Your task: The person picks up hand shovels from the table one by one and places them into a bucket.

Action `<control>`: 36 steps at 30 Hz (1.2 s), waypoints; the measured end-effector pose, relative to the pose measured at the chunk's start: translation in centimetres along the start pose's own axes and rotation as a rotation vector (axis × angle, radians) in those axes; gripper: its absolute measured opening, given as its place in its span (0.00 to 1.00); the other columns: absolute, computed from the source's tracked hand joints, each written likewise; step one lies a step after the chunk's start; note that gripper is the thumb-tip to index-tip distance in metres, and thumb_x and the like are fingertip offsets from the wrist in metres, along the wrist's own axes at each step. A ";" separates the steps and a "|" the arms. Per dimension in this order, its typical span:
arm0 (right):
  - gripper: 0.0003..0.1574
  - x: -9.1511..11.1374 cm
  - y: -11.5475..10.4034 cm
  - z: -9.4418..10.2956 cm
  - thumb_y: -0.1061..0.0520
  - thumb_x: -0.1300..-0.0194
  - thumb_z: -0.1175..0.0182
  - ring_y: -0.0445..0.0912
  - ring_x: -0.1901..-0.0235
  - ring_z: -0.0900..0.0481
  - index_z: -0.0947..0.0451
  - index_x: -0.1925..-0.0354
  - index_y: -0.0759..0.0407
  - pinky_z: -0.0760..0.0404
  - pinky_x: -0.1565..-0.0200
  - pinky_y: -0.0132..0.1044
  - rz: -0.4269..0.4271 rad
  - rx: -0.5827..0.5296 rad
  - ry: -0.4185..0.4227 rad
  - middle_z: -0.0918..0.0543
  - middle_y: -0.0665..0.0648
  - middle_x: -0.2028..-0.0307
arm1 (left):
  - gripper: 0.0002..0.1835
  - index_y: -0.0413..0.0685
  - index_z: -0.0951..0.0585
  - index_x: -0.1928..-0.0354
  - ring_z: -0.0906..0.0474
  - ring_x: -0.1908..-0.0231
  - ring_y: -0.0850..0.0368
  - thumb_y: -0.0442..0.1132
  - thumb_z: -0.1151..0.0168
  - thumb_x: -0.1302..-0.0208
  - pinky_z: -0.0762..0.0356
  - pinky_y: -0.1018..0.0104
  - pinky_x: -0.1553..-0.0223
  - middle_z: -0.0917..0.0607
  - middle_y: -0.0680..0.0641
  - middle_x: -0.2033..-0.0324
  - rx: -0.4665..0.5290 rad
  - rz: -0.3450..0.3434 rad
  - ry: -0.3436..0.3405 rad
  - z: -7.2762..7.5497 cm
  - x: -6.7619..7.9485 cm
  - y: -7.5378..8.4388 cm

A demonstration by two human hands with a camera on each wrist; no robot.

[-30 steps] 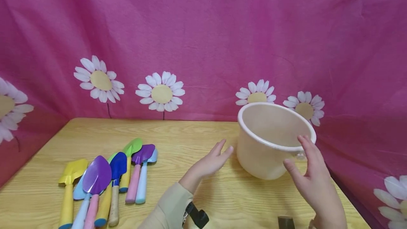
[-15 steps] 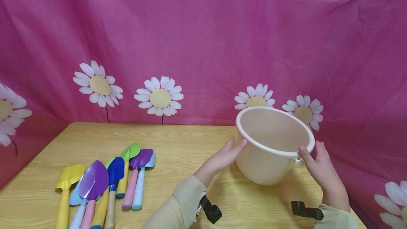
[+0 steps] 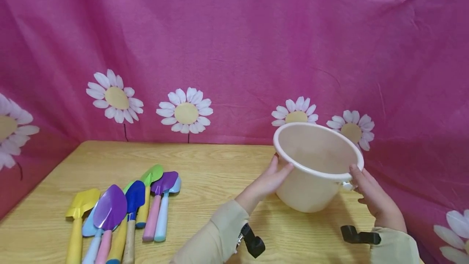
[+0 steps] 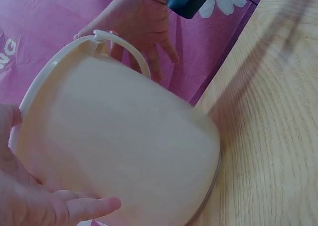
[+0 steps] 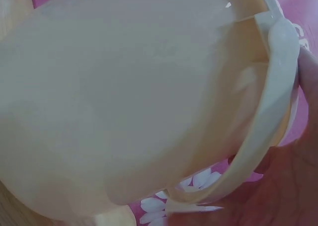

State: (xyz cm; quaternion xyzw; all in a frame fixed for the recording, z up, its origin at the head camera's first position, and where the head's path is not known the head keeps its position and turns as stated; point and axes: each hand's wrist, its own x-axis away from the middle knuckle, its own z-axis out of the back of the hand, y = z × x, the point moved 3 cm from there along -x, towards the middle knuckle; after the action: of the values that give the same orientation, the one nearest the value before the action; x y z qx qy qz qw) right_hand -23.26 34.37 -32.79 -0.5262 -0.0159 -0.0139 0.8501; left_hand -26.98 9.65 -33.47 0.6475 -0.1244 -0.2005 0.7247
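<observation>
A cream plastic bucket (image 3: 307,192) stands at the right of the table, its mouth facing up. My left hand (image 3: 264,183) holds its left side, the thumb close beneath the rim and the fingers along the wall. On the opposite side my right hand (image 3: 377,199) grips the rim, thumb on top and the other fingers below it. The bucket's handle (image 5: 268,102) hangs beside the right fingers in the right wrist view. Seen from the left wrist, the left hand (image 4: 35,201) lies against the bucket wall (image 4: 124,126).
Several toy shovels lie at the left of the wooden table (image 3: 220,158), among them a yellow shovel (image 3: 76,231), a purple shovel (image 3: 110,211) and a blue shovel (image 3: 134,194). A pink cloth (image 3: 234,52) with printed daisies hangs behind and at both sides.
Both hands have come in from beside the bucket and taken hold of it. The left hand has moved right; the right hand has closed on the rim. The bucket has hardly moved.
</observation>
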 end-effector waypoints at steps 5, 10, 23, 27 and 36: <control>0.46 0.6 0.3 -0.2 0.34 0.35 0.79 0.72 0.44 0.45 0.72 0.34 0.66 0.34 0.58 0.58 -0.063 0.020 -0.079 0.51 0.77 0.42 | 0.39 0.44 0.58 0.32 0.53 0.36 0.47 0.54 0.54 0.36 0.52 0.49 0.40 0.50 0.41 0.34 0.041 0.011 0.026 -0.6 0.0 0.0; 0.47 1.0 -0.1 -0.2 0.33 0.35 0.80 0.72 0.43 0.46 0.68 0.35 0.67 0.39 0.58 0.62 -0.086 0.083 -0.102 0.51 0.77 0.43 | 0.40 0.45 0.56 0.32 0.48 0.37 0.47 0.59 0.57 0.36 0.49 0.48 0.41 0.46 0.41 0.34 -0.017 0.043 0.064 -0.5 0.4 0.5; 0.46 1.4 -2.2 -1.9 0.32 0.36 0.79 0.71 0.43 0.46 0.63 0.34 0.64 0.43 0.58 0.58 -0.085 0.173 -0.127 0.52 0.77 0.40 | 0.37 0.45 0.54 0.32 0.41 0.40 0.46 0.58 0.60 0.35 0.43 0.48 0.43 0.38 0.40 0.38 -0.158 0.064 0.080 1.7 2.1 1.6; 0.42 1.6 -3.0 -3.4 0.37 0.33 0.76 0.57 0.46 0.37 0.64 0.33 0.65 0.39 0.56 0.50 0.035 0.158 -0.101 0.46 0.73 0.41 | 0.36 0.44 0.53 0.33 0.41 0.40 0.46 0.57 0.60 0.34 0.44 0.49 0.43 0.37 0.40 0.39 -0.175 0.060 0.074 3.0 3.4 1.7; 0.38 2.3 -5.2 -6.8 0.44 0.29 0.74 0.62 0.42 0.48 0.65 0.34 0.70 0.38 0.50 0.59 0.224 0.178 -0.117 0.48 0.74 0.40 | 0.35 0.38 0.52 0.34 0.41 0.40 0.45 0.55 0.61 0.33 0.43 0.47 0.44 0.37 0.37 0.39 -0.249 0.051 0.066 5.8 6.4 1.9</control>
State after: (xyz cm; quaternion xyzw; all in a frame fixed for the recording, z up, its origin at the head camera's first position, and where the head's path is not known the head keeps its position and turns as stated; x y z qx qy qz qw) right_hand -21.11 25.92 -31.09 -0.4473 -0.0079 0.1131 0.8871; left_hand -23.58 1.74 -31.31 0.5553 -0.0912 -0.1745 0.8080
